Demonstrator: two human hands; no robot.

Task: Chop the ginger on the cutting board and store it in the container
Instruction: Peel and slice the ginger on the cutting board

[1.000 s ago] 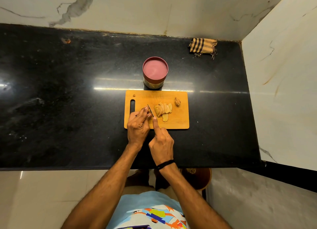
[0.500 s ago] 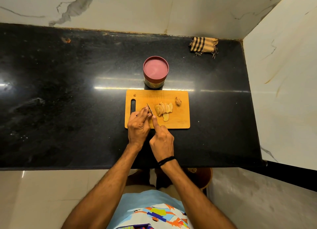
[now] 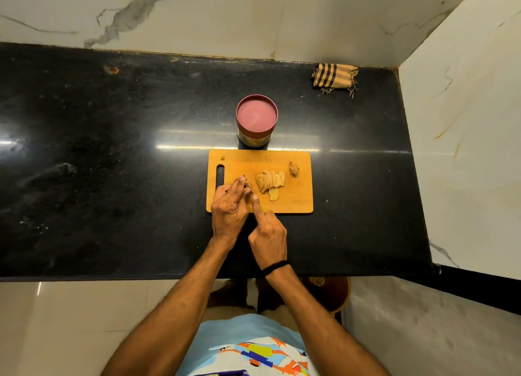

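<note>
Slicing the ginger stub (image 3: pixel 247 184) pinched in the left hand (image 3: pixel 229 208), right hand (image 3: pixel 267 234) gripping the knife (image 3: pixel 253 192): best tuck fingertips back, cut thin.

room at both sides, crowding in the middle

the black counter (image 3: pixel 112 155) lies open to the left of the cutting board (image 3: pixel 298 203) and also to its right, up to the side wall (image 3: pixel 465 122). the lidded container (image 3: pixel 256 116) stands just behind the board's far edge and closes the way straight back. on the board, the left hand (image 3: pixel 229 206), which seems to pinch a ginger stub (image 3: pixel 248 183), and the right hand (image 3: pixel 267 234) with the knife (image 3: pixel 252 190) fill the near left part. the ginger slices (image 3: pixel 270 181) and an end piece (image 3: pixel 294 168) take the middle. the near right corner of the board is bare. a folded cloth (image 3: pixel 334 75) sits in the back right corner, well apart.
</note>
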